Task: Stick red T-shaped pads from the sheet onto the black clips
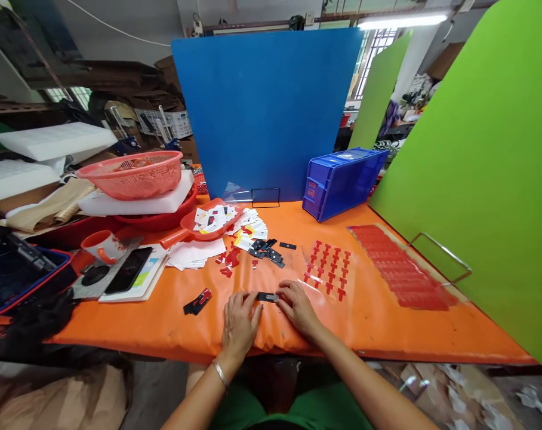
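Observation:
A small black rectangular strip (pixel 265 297) with a grey slot-shaped mark lies flat near the table's front edge. My left hand (pixel 240 322) pinches its left end. At its right end, the fingertips of my right hand (pixel 298 307) are closed on it. Farther back is a loose pile of similar black strips (pixel 270 253), with one strip (pixel 288 245) lying apart. Red T-shaped pieces (pixel 329 267) sit in rows on a clear sheet to the right. Left of my hands, a few black strips (pixel 196 303) overlap, and one carries a red piece.
A red dustpan (pixel 188 230) full of printed cards stands behind scattered red bits (pixel 230 260). At left are a phone (pixel 130 270), a mug (pixel 102 246) and a pink basket (pixel 132 173). A blue bin (pixel 342 184), red sheet (pixel 400 269) and green panel (pixel 486 179) bound the right.

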Available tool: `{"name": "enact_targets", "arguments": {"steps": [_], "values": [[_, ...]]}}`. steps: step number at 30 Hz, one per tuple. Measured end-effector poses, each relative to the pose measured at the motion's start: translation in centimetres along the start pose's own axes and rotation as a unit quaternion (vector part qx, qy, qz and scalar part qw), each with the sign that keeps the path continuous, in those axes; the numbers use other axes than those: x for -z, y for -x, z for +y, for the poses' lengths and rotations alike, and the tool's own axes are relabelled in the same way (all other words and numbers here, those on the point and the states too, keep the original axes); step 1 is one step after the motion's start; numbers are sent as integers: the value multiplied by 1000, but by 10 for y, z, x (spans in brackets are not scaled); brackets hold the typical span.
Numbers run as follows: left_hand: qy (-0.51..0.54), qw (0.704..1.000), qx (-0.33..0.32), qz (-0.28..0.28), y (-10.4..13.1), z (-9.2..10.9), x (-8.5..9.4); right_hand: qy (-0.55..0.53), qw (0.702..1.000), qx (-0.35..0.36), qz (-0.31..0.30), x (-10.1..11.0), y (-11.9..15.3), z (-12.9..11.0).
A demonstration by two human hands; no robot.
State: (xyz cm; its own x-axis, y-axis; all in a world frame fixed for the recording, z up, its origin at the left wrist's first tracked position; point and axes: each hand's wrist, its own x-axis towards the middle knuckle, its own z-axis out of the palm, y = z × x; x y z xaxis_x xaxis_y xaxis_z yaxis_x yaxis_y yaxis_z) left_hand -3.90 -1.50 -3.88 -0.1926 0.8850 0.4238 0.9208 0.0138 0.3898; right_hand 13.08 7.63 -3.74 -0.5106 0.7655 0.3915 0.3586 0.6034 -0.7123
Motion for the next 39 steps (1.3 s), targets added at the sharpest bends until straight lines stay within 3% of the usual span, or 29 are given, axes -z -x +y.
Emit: {"name": "enact_targets", "arguments": {"steps": [7, 11, 13, 15, 18, 20, 23, 26, 34, 39], "values": [[26, 999, -26, -20, -6, 1, -2, -53, 998, 14, 5, 3, 1, 3], [97, 991, -51, -73, -17, 10, -5, -51, 998, 27, -1, 1, 2, 3], [150, 983, -21, -99, -22, 14, -5, -61, 998, 24, 4, 7, 1, 1], [205, 971, 50, -111, -26, 17, -4, -63, 998, 5, 31, 20, -2, 1], [296, 928, 184, -132, -29, 21, -1, -16, 991, -80, 104, 53, -7, 12], [390, 874, 252, -142, -30, 25, -1, 43, 980, -153, 123, 75, -9, 27], [520, 775, 325, -155, -34, 38, -6, 123, 960, -237, 89, 94, -9, 47], [568, 714, 366, -183, -45, 56, -12, 169, 943, -283, 44, 96, -9, 52], [602, 672, 379, -208, -81, 98, -40, 226, 920, -320, -6, 87, -21, 44], [598, 674, 385, -198, -98, 112, -60, 264, 916, -302, -15, 83, -17, 43]]}}
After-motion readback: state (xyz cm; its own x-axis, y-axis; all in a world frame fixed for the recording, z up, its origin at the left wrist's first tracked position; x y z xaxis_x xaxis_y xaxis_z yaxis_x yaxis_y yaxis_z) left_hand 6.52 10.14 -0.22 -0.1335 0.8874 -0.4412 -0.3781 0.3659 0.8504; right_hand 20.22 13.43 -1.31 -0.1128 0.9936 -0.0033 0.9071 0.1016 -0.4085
